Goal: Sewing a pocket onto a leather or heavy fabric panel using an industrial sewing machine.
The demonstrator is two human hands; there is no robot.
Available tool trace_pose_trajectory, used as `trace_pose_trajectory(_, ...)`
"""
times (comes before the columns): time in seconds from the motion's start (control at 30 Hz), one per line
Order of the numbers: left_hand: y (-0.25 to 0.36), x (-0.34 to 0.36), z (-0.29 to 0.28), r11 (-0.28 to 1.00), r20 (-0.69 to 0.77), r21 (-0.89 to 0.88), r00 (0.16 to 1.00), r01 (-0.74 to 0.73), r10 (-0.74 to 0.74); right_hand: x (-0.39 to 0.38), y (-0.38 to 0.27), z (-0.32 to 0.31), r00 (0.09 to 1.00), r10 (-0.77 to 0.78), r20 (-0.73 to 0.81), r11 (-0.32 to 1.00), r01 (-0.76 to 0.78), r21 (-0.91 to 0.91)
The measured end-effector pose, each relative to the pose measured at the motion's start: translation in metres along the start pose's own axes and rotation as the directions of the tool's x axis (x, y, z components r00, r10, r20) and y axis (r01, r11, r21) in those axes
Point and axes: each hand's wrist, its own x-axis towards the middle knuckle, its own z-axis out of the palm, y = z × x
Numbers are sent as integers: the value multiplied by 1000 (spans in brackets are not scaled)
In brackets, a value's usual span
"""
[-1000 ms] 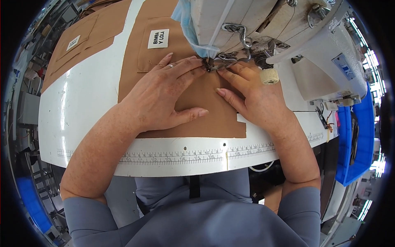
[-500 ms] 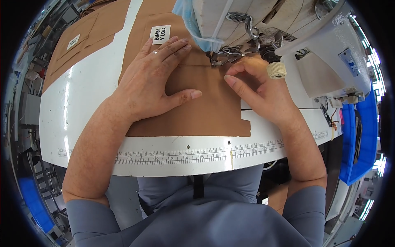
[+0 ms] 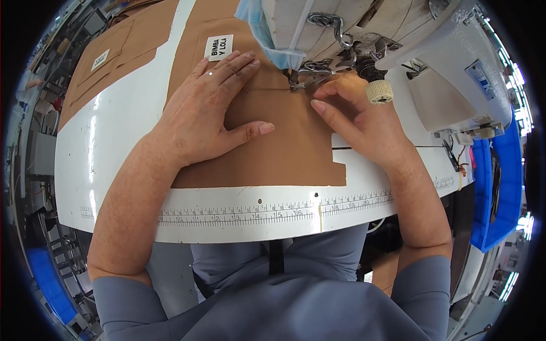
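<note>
A brown fabric panel [image 3: 284, 153] lies flat on the white sewing table, its upper part running under the presser foot [image 3: 294, 85] of a sewing machine [image 3: 449, 85]. A white label [image 3: 218, 48] with dark print sits on the panel. My left hand [image 3: 213, 108] rests spread on the fabric, left of the foot, fingertips just below the label. Beside the foot, at the panel's right edge, is my right hand [image 3: 364, 116]. Its thumb and index finger are bent, with a gap between their tips; its other fingers are partly hidden behind the machine's parts.
Another brown panel [image 3: 133, 45] with a white label lies at the far left of the table. A ruler scale [image 3: 256, 217] runs along the table's near edge. At the right are small snips [image 3: 450, 154] and a blue bin [image 3: 482, 199]. A blue cloth [image 3: 256, 28] hangs at the machine head.
The view has shifted slightly. Both hands keep nearly the same place and pose by the presser foot, and the fabric shows no clear movement.
</note>
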Motion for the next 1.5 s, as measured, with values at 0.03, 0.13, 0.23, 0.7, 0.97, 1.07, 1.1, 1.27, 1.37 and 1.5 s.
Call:
trace_pose_trajectory(0.03, -2, 0, 1, 1000, -5, -21, 1000, -2, 2, 1, -2, -1, 998, -58, -8, 996, 57, -71)
trace_pose_trajectory(0.13, 0, -1, -1, 999, 32, 43, 999, 18, -20, 1, -3, -2, 992, -126, -6, 978, 123, -169)
trace_pose_trajectory(0.23, 1, 0, -2, 998, 31, 59, 999, 13, -15, 2, -2, -3, 989, -147, -8, 970, 143, -198)
trace_pose_trajectory(0.7, 13, 7, -1, 980, 40, -141, 988, -143, 150, -54, -11, -118, 943, 14, -334, 999, -23, -25)
trace_pose_trajectory(0.97, 16, 10, 0, 985, 30, -121, 991, -126, 131, -150, 201, -346, 540, 19, -841, 825, -484, -292)
trace_pose_trajectory(1.07, 12, 9, 2, 977, -1, -158, 990, -140, 141, -198, 274, -418, 462, 253, -850, 833, -550, -51)
trace_pose_trajectory(1.1, 12, 9, 2, 979, -4, -145, 989, -146, 147, -201, 286, -425, 400, 454, -796, 838, -495, 229)
trace_pose_trajectory(1.27, 16, 8, 0, 988, -1, -103, 993, -119, 120, -194, 288, -377, 424, 410, -808, 856, -483, 181)
trace_pose_trajectory(1.37, 15, 9, 0, 980, 2, -142, 990, -136, 138, -198, 289, -401, 427, 425, -798, 860, -466, 208)
trace_pose_trajectory(1.5, 13, 7, 3, 981, -5, -117, 988, -154, 154, -192, 293, -436, 493, 477, -728, 823, -541, 173)
